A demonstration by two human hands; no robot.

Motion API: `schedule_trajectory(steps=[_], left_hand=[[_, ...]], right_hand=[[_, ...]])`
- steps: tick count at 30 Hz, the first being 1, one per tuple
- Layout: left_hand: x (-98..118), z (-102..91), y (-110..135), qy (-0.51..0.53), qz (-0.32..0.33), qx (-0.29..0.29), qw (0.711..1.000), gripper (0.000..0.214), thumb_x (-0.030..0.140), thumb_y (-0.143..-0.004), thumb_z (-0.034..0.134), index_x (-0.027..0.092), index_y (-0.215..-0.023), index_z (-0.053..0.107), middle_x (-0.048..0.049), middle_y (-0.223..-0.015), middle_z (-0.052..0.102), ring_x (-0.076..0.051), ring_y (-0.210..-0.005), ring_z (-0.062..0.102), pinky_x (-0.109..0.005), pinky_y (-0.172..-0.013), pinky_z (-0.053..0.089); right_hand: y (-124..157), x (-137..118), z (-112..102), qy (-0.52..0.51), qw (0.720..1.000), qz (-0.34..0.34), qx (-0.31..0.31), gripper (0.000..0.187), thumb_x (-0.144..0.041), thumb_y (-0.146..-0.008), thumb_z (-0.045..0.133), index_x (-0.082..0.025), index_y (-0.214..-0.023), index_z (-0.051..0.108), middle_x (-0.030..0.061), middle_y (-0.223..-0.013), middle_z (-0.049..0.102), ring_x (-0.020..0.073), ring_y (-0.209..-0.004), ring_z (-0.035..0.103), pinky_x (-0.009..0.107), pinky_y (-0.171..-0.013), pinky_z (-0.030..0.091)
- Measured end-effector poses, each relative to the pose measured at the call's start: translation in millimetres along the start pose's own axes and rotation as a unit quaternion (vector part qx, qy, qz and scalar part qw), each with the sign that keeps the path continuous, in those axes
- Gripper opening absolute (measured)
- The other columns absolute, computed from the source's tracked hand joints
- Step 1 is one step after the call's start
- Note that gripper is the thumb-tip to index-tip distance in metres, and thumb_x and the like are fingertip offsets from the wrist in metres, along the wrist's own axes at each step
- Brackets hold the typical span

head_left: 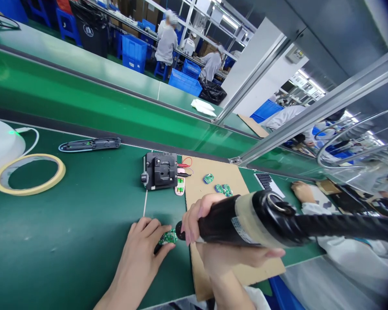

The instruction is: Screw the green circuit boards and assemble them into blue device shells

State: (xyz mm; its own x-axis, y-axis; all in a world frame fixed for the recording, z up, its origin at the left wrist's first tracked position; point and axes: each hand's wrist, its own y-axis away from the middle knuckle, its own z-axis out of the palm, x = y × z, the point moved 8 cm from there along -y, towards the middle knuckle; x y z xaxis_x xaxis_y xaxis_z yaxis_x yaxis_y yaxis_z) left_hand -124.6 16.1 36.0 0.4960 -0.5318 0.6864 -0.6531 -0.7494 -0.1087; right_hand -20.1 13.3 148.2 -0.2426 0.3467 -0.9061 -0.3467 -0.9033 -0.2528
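Observation:
My left hand rests on the green bench and pinches a small green circuit board between thumb and fingers. My right hand is wrapped round a black electric screwdriver, whose tip meets the board. A thick black cable runs from the tool's rear off to the right. A cardboard sheet lies under my right hand.
A black fixture block with red wires and several small green boards sit ahead. A tape roll, a black handle part and a white device lie left. A co-worker's hand rests at right. Conveyor belt beyond.

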Motion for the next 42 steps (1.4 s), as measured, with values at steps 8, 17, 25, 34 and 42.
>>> schedule_trajectory(steps=[8,17,25,34,42], left_hand=[[-1,-3.9,3,0.002,0.03,0.042,0.999,0.019,0.029,-0.078,0.072,0.021,-0.096,0.068,-0.0012,-0.077,0.064,-0.023,-0.079,0.054,-0.034,-0.067,0.045],[-6,-3.4,8,-0.03,0.091,0.117,0.988,0.025,0.048,-0.086,0.058,0.028,-0.101,0.064,0.0013,-0.079,0.064,-0.019,-0.077,0.054,-0.028,-0.065,0.043],[-16,2.4,9,-0.079,0.073,0.11,0.988,0.035,0.056,-0.085,0.055,0.03,-0.106,0.064,0.0004,-0.08,0.065,-0.02,-0.076,0.057,-0.03,-0.065,0.044],[-24,3.1,7,-0.081,0.049,0.092,0.991,0.039,0.058,-0.082,0.058,0.03,-0.108,0.063,0.0024,-0.069,0.062,-0.019,-0.07,0.06,-0.028,-0.06,0.048],[-4,-14.1,11,-0.062,0.09,0.166,0.98,0.033,0.043,-0.09,0.055,0.033,-0.122,0.054,0.0022,-0.096,0.063,-0.015,-0.083,0.059,-0.023,-0.072,0.045]], right_hand=[[3,2,1,0.0,1.0,-0.007,-0.01,0.078,-0.091,-0.059,0.05,-0.015,-0.076,0.055,-0.0015,-0.044,0.049,0.0141,-0.029,0.041,0.023,-0.031,0.03],[10,-86,-108,0.165,0.923,-0.216,0.274,0.075,-0.089,-0.067,0.037,-0.019,-0.087,0.053,-0.0055,-0.038,0.046,0.0147,-0.028,0.041,0.025,-0.035,0.039],[-9,-58,-126,0.122,0.902,-0.256,0.325,0.074,-0.087,-0.073,0.03,-0.018,-0.091,0.05,-0.007,-0.041,0.045,0.0135,-0.032,0.041,0.025,-0.038,0.041],[-37,-19,-120,0.1,0.918,-0.264,0.279,0.067,-0.082,-0.077,0.031,-0.019,-0.094,0.046,-0.0076,-0.044,0.045,0.0125,-0.034,0.043,0.022,-0.039,0.037],[-5,-57,-98,0.067,0.923,-0.247,0.288,0.076,-0.09,-0.07,0.027,-0.021,-0.089,0.051,-0.0066,-0.04,0.046,0.0137,-0.032,0.041,0.027,-0.039,0.042]])
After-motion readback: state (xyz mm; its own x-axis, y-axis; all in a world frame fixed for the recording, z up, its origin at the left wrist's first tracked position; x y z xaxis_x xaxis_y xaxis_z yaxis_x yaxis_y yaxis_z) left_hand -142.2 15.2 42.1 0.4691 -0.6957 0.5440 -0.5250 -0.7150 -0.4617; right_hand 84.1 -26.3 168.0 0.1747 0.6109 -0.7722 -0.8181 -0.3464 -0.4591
